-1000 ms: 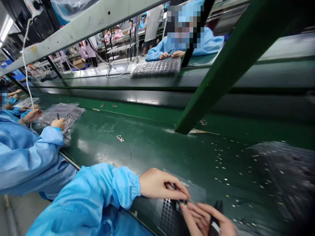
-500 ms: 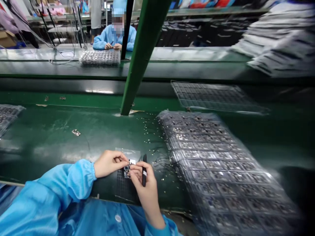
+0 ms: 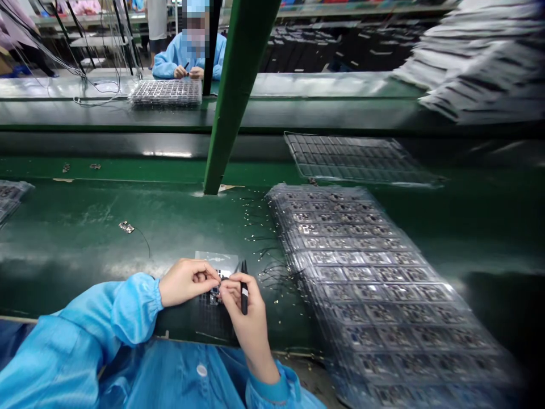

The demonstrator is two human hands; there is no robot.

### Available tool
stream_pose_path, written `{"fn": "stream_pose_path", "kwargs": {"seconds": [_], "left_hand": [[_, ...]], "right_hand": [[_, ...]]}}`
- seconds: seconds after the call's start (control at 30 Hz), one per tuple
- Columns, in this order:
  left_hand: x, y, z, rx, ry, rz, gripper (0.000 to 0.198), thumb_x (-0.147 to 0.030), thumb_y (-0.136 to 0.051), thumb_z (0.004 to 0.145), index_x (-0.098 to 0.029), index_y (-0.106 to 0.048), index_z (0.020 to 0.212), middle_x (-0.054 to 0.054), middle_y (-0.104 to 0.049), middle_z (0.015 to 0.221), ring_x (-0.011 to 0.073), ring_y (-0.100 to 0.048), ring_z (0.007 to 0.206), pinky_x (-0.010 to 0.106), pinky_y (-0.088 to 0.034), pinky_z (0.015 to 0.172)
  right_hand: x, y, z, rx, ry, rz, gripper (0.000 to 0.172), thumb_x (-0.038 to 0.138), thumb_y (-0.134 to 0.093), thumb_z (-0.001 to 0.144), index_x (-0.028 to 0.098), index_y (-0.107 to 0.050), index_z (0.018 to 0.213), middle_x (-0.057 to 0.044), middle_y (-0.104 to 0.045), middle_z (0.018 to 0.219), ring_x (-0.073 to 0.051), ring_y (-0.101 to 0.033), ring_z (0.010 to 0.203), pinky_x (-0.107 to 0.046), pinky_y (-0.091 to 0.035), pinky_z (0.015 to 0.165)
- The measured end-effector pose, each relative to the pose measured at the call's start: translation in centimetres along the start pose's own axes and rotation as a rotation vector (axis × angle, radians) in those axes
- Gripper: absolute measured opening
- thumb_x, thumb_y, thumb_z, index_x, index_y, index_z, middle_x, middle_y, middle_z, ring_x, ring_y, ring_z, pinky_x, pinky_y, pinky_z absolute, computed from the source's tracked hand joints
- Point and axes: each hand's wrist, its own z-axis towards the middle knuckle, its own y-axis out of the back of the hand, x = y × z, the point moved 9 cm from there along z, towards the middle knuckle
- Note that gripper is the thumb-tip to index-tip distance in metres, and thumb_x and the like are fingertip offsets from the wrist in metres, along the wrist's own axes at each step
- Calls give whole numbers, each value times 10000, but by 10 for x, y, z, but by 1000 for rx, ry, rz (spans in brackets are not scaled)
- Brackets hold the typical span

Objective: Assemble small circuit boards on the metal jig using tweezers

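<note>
Left hand [image 3: 184,282] pinched on circuit board [image 3: 214,296], lower centre; right hand [image 3: 251,318] clamped on tweezers [image 3: 244,295], meeting it — fine handling step, apparently; next needs steadiness.

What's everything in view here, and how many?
Circuit board: one, dark, front centre
Tweezers: one, black, front centre
Sheet: one, clear, below circuit board
Loose board: one, silvery, left
Filled trays: one stack, clear, right
Lone tray: one, clear, behind filled trays
Post: one, green, centre
Bench: one, green, foreground
Far trays: one stack, clear, opposite
Nearest co-worker: one, blue-clothed, opposite
Layered pile: one, white, top right
Left hand: one, blue-sleeved, front
Right hand: one, blue-sleeved, front
</note>
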Motion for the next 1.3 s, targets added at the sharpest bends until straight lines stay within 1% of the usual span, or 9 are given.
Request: {"fn": "stream_pose_path", "kwargs": {"seconds": [0.2, 0.57, 0.67, 0.73, 0.87, 0.97, 1.03, 1.13, 1.3], "left_hand": [[1, -2, 0, 22, 22, 18, 157, -259, -600, 791, -145, -698, 837, 13, -661, 712, 87, -529, 572, 171, -427, 539], [2, -1, 0, 22, 49, 49, 159, -265, -586, 784, -136, -637, 708, -13, -603, 618, 86, -506, 545, 175, -394, 526], [8, 6, 3, -3, 89, -27, 186, -294, -561, 799, -136, -620, 722, -11, -588, 628, 93, -508, 563, 184, -403, 541], [13, 12, 5, -20, 126, -92, 195, -308, -549, 805, -133, -607, 741, -5, -590, 653, 97, -518, 582, 194, -418, 561], [17, 12, 8, 12, 154, -162, 190, -309, -539, 818, -133, -594, 776, 21, -636, 754, 106, -556, 630, 216, -449, 614], [8, 0, 8, 100, 108, -141, 164, -268, -538, 824, -138, -581, 735, 62, -675, 954, 132, -610, 766, 222, -462, 664], [0, -8, 9, 146, 60, -78, 149, -227, -549, 821, -141, -570, 701, 73, -662, 1066, 157, -620, 894, 227, -462, 713], [-6, -13, 11, 174, 24, 13, 134, -180, -558, 817, -148, -565, 686, 74, -661, 1091, 175, -609, 992, 247, -455, 789], [-4, -11, 13, 167, 23, 52, 126, -170, -560, 817, -150, -572, 693, 73, -666, 1085, 173, -622, 969, 249, -450, 813]], "right_hand": [[0, 1, -1, -29, 11, -17, 190, 271, -630, 787, 217, -491, 903, 14, -616, 725, -144, -625, 655, -262, -517, 646], [-3, -1, -5, -52, 53, -81, 194, 290, -635, 802, 217, -512, 933, -5, -653, 776, -156, -646, 685, -277, -522, 675], [-8, 13, -5, -133, 19, 47, 201, 374, -562, 865, 210, -530, 977, -17, -673, 792, -153, -651, 678, -297, -541, 682], [-13, 27, -4, -193, -24, 135, 295, 436, -463, 913, 205, -533, 1083, 3, -651, 721, -129, -621, 585, -273, -541, 596], [-18, 48, 1, -173, -117, 151, 486, 530, -416, 906, 189, -517, 1238, -5, -639, 727, -115, -596, 553, -237, -528, 491], [-19, 52, 8, -114, -182, 79, 491, 551, -504, 852, 169, -600, 1146, -70, -685, 859, -162, -657, 688, -253, -559, 519], [-17, 50, 14, -94, -180, 28, 436, 524, -608, 788, 165, -658, 1029, -70, -692, 833, -178, -665, 700, -250, -564, 504], [-13, 47, 22, -100, -136, -52, 362, 485, -690, 715, 157, -696, 868, -49, -683, 713, -174, -655, 632, -243, -558, 464], [-11, 45, 27, -130, -118, -162, 323, 476, -673, 723, 155, -657, 758, -41, -678, 634, -170, -654, 564, -227, -534, 423]]}}
